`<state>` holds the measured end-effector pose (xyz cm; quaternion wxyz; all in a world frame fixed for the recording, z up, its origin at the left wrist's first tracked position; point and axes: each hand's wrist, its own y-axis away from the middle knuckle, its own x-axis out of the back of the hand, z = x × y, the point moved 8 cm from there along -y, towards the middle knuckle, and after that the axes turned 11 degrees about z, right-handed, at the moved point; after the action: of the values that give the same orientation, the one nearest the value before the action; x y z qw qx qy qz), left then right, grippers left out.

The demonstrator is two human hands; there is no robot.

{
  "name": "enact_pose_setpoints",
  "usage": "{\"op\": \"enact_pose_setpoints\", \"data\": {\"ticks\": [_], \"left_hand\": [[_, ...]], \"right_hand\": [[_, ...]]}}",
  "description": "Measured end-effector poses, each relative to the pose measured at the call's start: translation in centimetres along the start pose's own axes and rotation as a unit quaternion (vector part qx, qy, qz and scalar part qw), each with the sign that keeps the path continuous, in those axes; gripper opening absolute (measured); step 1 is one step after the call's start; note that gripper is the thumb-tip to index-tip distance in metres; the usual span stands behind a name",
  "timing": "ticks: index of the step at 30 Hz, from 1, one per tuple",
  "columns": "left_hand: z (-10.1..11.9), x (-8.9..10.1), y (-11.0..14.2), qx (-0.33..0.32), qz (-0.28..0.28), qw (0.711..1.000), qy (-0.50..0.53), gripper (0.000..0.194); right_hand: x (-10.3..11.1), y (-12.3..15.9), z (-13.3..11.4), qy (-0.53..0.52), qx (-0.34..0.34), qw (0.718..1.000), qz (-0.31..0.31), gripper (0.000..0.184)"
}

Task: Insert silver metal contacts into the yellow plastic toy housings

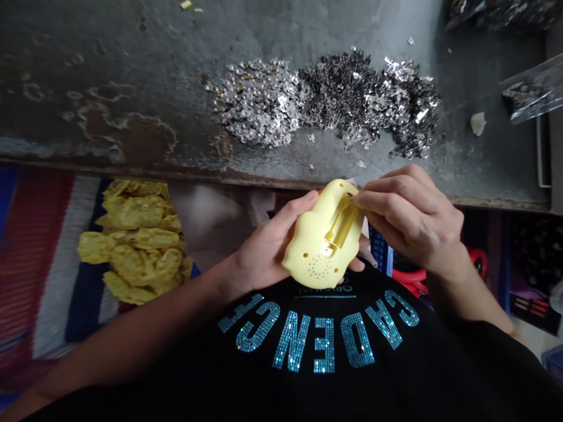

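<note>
A yellow plastic toy casing [310, 252] rests in my left hand [268, 249], with the thumb along its edge and the fingers beneath. Its back faces up, showing an uncovered battery compartment [341, 223], screw holes and a ring of speaker holes. My right hand [409, 211] pinches at the compartment's far end. Between its fingertips is a small dark metal piece [349, 195], probably a battery contact, mostly hidden by the fingers. Beyond the casing, on the bench, lie piles of small metal contacts: shiny silver ones [264, 105] and darker coiled ones [334, 88].
The grey metal workbench [176, 35] has a worn front edge just past my hands. More yellow plastic casings [141, 246] are heaped at the left below the bench. Clear bags of parts [536, 88] sit at the right. Red-handled scissors [411, 278] lie under my right forearm.
</note>
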<state>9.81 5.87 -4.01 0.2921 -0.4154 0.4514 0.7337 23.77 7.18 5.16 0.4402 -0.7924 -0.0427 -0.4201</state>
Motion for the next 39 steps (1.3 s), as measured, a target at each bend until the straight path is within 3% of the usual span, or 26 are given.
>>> {"op": "enact_pose_setpoints", "data": {"ticks": [7,20,27,30,34,39], "left_hand": [[-0.4,-0.2,-0.1,0.011,0.014,1.000,-0.002,0.047],[-0.9,-0.8,0.1,0.007,0.043,0.999,-0.018,0.054],[-1.0,-0.9,-0.2,-0.005,0.022,0.999,-0.034,0.051],[-0.8,-0.9,-0.1,-0.013,0.021,0.999,-0.045,0.049],[-1.3,-0.8,0.0,0.032,0.020,0.999,-0.025,0.056],[-1.5,-0.7,-0.2,0.037,-0.012,0.999,-0.018,0.054]], "right_hand": [[0.5,0.5,0.5,-0.006,-0.035,0.999,0.003,0.029],[1.4,0.6,-0.3,0.010,0.019,0.999,-0.031,0.019],[1.3,1.3,-0.5,0.018,0.000,0.999,-0.031,0.020],[1.6,1.7,-0.5,0.005,-0.024,1.000,-0.012,0.028],[2.3,2.5,-0.1,0.016,-0.074,0.996,0.049,0.038],[2.0,3.4,-0.9,0.059,-0.040,0.995,0.066,0.037]]}}
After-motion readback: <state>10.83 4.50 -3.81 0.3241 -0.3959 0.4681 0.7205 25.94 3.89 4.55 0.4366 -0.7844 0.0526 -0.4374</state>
